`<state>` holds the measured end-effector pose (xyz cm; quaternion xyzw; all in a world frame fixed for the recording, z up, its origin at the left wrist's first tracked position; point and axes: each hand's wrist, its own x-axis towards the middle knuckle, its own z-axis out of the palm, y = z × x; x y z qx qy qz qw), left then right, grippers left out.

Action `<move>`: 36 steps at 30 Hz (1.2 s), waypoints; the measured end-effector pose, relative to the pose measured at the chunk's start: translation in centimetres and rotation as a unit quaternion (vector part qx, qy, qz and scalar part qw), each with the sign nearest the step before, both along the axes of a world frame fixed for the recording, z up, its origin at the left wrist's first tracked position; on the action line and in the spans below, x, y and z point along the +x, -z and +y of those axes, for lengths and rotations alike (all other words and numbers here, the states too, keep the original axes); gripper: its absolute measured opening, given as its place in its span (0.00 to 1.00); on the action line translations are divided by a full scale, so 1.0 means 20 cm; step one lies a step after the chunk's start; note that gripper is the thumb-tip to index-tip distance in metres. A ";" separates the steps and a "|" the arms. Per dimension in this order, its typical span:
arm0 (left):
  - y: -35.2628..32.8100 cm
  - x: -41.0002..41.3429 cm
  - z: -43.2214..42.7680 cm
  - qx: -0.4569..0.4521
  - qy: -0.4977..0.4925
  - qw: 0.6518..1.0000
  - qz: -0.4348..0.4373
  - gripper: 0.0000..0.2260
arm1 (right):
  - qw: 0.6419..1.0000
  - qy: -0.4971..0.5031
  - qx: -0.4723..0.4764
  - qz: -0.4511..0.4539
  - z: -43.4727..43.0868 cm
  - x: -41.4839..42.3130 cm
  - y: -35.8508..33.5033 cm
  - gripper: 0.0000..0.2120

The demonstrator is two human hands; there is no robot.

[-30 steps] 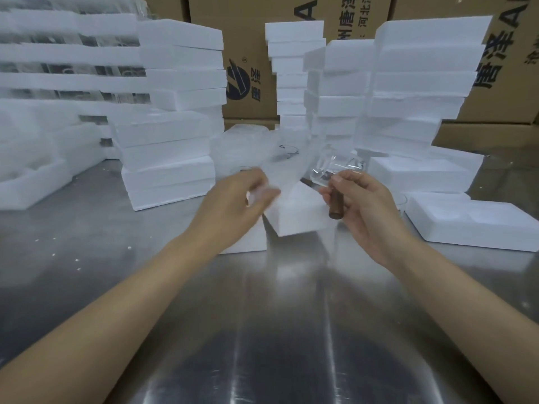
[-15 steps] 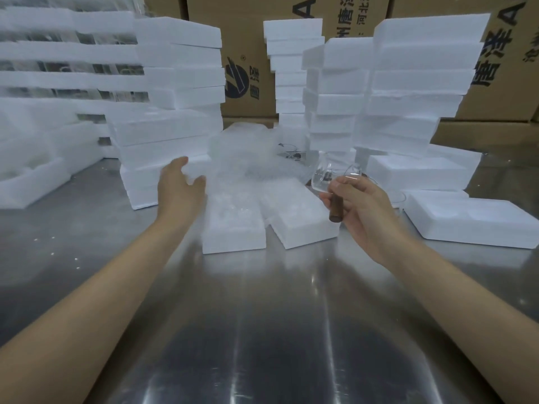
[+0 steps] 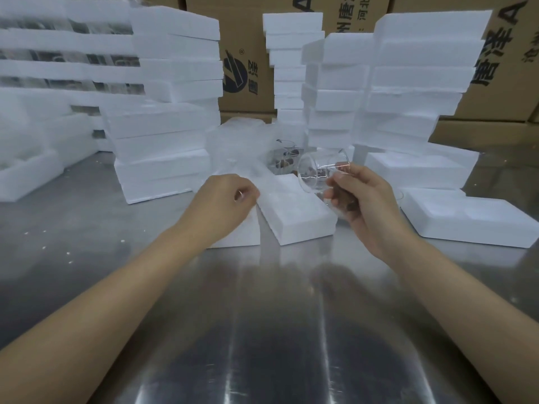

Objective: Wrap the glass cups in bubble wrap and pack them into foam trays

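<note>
Step in hand: wrapping not yet begun; the person holds a bare glass cup and takes up bubble wrap
Right hand: at 3 o'clock of centre, palm turned inward, fingers curled round the cup, which lies tilted on its side, mouth toward 9 o'clock
Left hand: at 9 o'clock of the cup, knuckles up, fingers curled and pinching the near edge of the wrap
Cup's place: in the air above the open foam tray on the worktop
Next move: likely calls for drawing a sheet free and bringing it under the cup
More cups: at 12 o'clock, behind the wrap
</note>
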<state>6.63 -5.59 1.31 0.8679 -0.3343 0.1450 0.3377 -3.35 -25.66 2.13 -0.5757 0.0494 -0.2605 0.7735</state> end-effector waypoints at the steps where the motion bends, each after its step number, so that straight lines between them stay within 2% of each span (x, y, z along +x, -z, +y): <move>1: -0.01 0.00 -0.01 -0.038 -0.007 0.999 0.022 0.12 | 1.000 -0.011 0.003 -0.004 0.00 -0.01 -0.01 0.05; 7: -0.03 -0.05 -0.03 -0.157 0.006 0.984 0.085 0.07 | 0.991 -0.111 0.041 -0.062 0.04 -0.04 -0.03 0.07; 11: -0.04 -0.06 -0.04 -0.209 0.020 0.972 0.101 0.05 | 0.983 -0.174 -0.009 -0.061 0.04 -0.05 -0.03 0.05; 15: -0.06 -0.07 -0.05 -0.269 0.018 0.959 0.085 0.05 | 0.981 -0.129 -0.140 0.034 0.05 -0.03 0.01 0.05; 17: -0.06 -0.07 -0.04 -0.280 0.018 0.957 0.078 0.06 | 0.981 -0.080 -0.162 0.071 0.05 -0.02 0.02 0.05; 19: -0.05 -0.07 -0.03 -0.229 0.013 0.973 0.022 0.09 | 0.982 -0.050 -0.161 0.082 0.04 -0.02 0.01 0.05; 22: -0.01 -0.06 -0.03 -0.080 -0.016 0.993 -0.087 0.13 | 0.988 -0.033 -0.135 0.065 0.02 -0.02 -0.02 0.05; 25: 0.03 -0.05 -0.04 -0.025 -0.011 0.998 -0.064 0.10 | 0.995 -0.033 -0.093 0.027 0.02 -0.03 -0.03 0.05; 28: 0.05 -0.05 -0.03 0.022 0.006 0.999 -0.034 0.17 | 0.997 -0.050 -0.049 -0.029 0.04 -0.04 -0.04 0.06; 32: 0.04 -0.07 -0.05 -0.011 0.046 0.999 0.020 0.28 | 0.987 -0.136 -0.007 -0.090 0.06 -0.05 -0.05 0.08; 36: 0.00 -0.09 -0.07 -0.091 0.070 0.993 0.030 0.31 | 0.978 -0.199 -0.044 -0.041 0.07 -0.05 -0.02 0.04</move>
